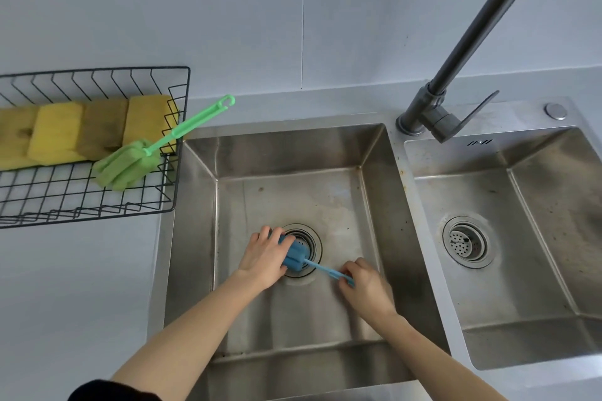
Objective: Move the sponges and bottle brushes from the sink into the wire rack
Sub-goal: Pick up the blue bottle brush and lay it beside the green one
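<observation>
A blue bottle brush (298, 255) lies over the drain in the left sink basin (293, 198). My left hand (264, 254) grips its sponge head, and my right hand (365, 283) pinches the end of its thin handle. The black wire rack (97, 202) stands on the counter at the left. Inside it, several yellow and brown sponges (58, 133) lean in a row along the back. A green bottle brush (130, 166) rests in the rack in front of them, its handle poking out over the right rim.
A dark faucet (426, 120) rises between the two basins, its spout slanting to the upper right. The right basin (521, 237) holds only its drain strainer (464, 241). Grey counter (81, 286) lies in front of the rack.
</observation>
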A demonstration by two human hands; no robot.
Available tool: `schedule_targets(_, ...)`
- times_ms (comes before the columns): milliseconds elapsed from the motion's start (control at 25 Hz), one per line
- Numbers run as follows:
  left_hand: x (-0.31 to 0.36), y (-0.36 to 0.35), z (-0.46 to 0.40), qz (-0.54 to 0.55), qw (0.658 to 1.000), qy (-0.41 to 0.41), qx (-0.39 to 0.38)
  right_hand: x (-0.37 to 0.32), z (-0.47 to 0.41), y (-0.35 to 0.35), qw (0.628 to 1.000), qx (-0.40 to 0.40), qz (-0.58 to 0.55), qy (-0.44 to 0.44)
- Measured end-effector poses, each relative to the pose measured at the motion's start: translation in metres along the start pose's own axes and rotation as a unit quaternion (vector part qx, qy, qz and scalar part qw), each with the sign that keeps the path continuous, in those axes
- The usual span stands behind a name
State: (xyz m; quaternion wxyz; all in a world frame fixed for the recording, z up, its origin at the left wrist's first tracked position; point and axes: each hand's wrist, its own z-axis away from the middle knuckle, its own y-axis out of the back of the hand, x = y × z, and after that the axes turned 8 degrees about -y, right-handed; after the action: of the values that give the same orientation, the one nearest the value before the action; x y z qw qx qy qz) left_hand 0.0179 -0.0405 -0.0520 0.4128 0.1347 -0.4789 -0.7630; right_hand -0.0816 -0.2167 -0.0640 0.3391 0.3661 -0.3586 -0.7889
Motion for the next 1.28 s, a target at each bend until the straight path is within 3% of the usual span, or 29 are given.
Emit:
schedule_targets(400, -0.002, 0.044, 0.043, 0.11, 0.983, 0.037, 0.141, -0.013, 0.012, 0.066, 0.99, 0.124, -0.028, 0.061)
schedule_targets(600, 0.001, 0.062, 0.063, 0.152, 0.964, 0.051, 0.21, -0.015, 0.015, 0.1, 0.977, 0.145, -0.147, 0.052)
schedule_targets(880, -0.004, 0.081, 0.087, 0.171, 0.939, 0.036, 0.296, -0.036, 0.022, 0.138, 0.902, 0.134, -0.41, -0.023)
schedule_targets(1280, -0.035, 0.118, 0.147, 0.185, 0.896, 0.019, 0.403, -0.11, 0.035, 0.187, 0.806, 0.081, -0.582, 0.066)
